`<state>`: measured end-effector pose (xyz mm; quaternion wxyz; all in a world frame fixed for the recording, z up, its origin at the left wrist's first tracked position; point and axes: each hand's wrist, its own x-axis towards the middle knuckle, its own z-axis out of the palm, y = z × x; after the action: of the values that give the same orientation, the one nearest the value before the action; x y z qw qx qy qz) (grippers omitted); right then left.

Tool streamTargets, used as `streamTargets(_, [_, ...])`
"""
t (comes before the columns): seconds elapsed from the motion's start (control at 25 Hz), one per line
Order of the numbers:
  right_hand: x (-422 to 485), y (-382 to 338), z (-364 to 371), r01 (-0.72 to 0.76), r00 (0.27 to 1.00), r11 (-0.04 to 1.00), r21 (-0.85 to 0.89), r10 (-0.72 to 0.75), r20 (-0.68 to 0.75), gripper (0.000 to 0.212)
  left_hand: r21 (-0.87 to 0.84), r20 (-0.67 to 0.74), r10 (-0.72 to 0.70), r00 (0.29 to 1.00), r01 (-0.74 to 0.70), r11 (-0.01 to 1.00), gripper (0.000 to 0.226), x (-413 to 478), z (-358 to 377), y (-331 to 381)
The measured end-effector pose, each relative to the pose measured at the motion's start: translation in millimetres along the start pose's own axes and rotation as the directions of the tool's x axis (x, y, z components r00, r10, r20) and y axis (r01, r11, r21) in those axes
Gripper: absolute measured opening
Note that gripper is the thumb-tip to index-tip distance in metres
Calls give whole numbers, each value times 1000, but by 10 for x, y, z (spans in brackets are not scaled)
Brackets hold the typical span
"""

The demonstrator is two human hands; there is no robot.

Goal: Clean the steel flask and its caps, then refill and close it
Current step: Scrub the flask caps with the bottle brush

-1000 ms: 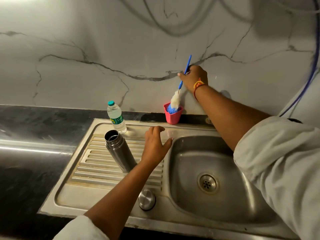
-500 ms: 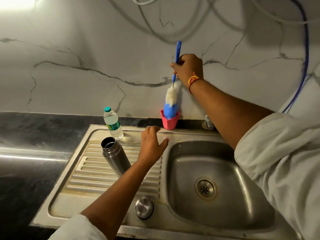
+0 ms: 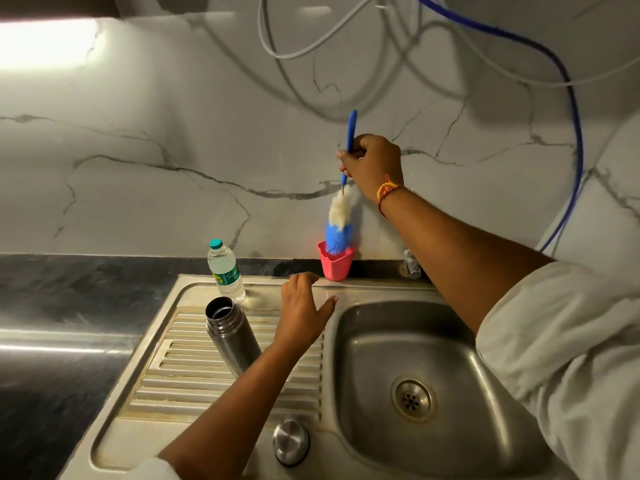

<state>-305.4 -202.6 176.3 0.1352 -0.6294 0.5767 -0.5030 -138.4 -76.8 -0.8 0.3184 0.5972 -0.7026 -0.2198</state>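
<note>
Now the right hand (image 3: 374,164) grips the brush (image 3: 341,220), tip at the pink cup's (image 3: 336,268) mouth; the left hand (image 3: 301,313) lies relaxed, fingers spread, at the flask's (image 3: 232,330) three o'clock.

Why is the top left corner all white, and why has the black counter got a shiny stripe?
Head view: strong light blows out that wall patch to pure white; head view: the glossy counter reflects light as a streak; head view: elsewhere dim yet sharp, no motion blur.
</note>
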Motion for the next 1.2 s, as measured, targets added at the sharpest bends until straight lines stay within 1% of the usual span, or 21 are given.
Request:
streamTargets(0.16, [-104, -40, -38, 18, 999, 1000, -26, -17, 29, 16, -6, 6, 8, 1000, -8, 1000, 56, -39, -19, -14])
streamTargets(0.28, [-250, -121, -129, 33, 999, 999, 35, -32, -25, 16, -36, -16, 22, 1000, -22, 999, 52, -62, -24, -32])
streamTargets(0.36, [-425, -186, -239, 55, 998, 993, 107, -51, -37, 16, -95, -28, -8, 1000, 5, 995, 46, -62, -40, -7])
streamTargets(0.44, [-656, -193, -386, 73, 997, 983, 169, -70, -23, 15, -238, -17, -107, 994, 100, 966, 35, -39, -44, 48])
streamTargets(0.48, [-816, -184, -486, 74, 997, 976, 203, -74, -9, 17, -341, 3, -176, 984, 166, 925, 27, -46, -54, 106])
streamTargets(0.52, [-973, -159, -540, 53, 998, 971, 234, -56, 8, 18, -470, 46, -251, 967, 243, 848, 20, -25, -73, 129])
streamTargets(0.56, [-1149, -118, -606, 24, 999, 963, 268, -34, 30, 18, -599, 105, -313, 944, 311, 738, 19, -15, -91, 166])
streamTargets(0.64, [-1572, 17, -738, -7, 996, 956, 295, -21, 90, 16, -799, 230, -362, 903, 387, 460, 30, -73, -80, 274])
streamTargets(0.68, [-1773, 102, -761, -4, 993, 958, 287, -31, 118, 14, -854, 282, -362, 888, 405, 326, 36, -119, -65, 325])
streamTargets(0.72, [-1946, 200, -767, 6, 988, 960, 281, -50, 149, 12, -880, 327, -365, 872, 421, 218, 40, -171, -44, 381])
streamTargets(0.76, [-2104, 315, -768, 21, 979, 962, 271, -74, 188, 15, -888, 364, -382, 850, 440, 133, 42, -221, -1, 431])
streamTargets(0.8, [-2238, 446, -758, 38, 967, 966, 257, -100, 233, 19, -887, 391, -402, 828, 455, 74, 42, -277, 61, 454])
streamTargets(0.88, [-2432, 694, -750, 55, 924, 967, 248, -143, 353, 25, -882, 412, -430, 803, 470, 32, 39, -407, 208, 458])
streamTargets(1.0, [-2653, 898, -763, 16, 835, 959, 282, -168, 524, 27, -882, 403, -484, 777, 471, 21, 34, -595, 368, 397])
streamTargets(1.08, [-2746, 944, -756, -96, 797, 955, 282, -96, 597, 26, -883, 394, -525, 754, 469, 12, 28, -682, 429, 371])
streamTargets(1.12, [-2774, 965, -742, -163, 781, 947, 276, -46, 622, 21, -887, 383, -541, 749, 462, 12, 25, -719, 448, 374])
streamTargets(1.2, [-2836, 1011, -716, -266, 778, 930, 252, 53, 626, 6, -888, 358, -558, 749, 457, 44, 18, -790, 502, 382])
